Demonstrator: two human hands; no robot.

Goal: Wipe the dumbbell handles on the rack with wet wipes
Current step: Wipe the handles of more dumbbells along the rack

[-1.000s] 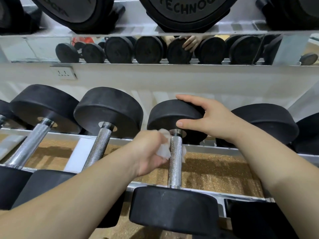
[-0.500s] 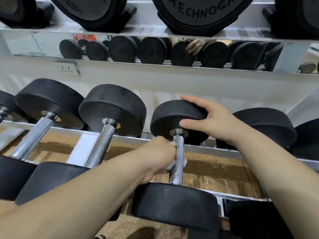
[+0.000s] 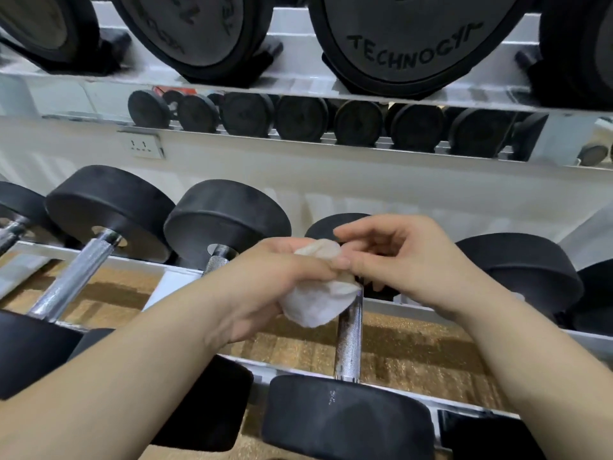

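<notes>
the brand name "technogym" stands in raised black letters on the face of the big black disc on the upper shelf, curving along the disc's lower rim; its last letter is less sharp than the rest. at the top edge of the picture the same disc shows the bottoms of more letters, cut off and unreadable. the disc to its left bears the same kind of raised lettering, turned and blurred; only "te" can be made out. a small pale mark on the near dumbbell head is too small to read.
</notes>
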